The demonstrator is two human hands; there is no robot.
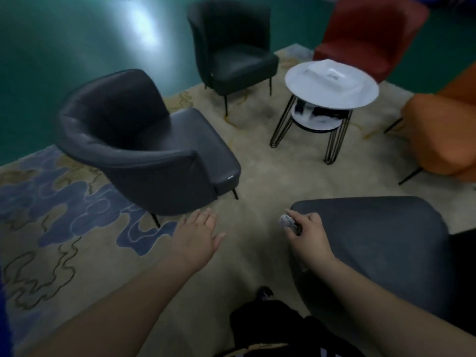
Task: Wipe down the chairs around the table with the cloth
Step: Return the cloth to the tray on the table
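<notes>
Your right hand (307,231) grips the bunched cloth (288,222) at the near grey chair's (373,243) left edge, so that chair lies just right of it, while your left hand (197,237) hangs open.

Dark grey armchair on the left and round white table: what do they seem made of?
The dark grey armchair looks like smooth leather or faux leather, given its soft sheen and seams. The round white table has a glossy top, possibly stone or lacquer, on thin black metal wire legs.
</notes>
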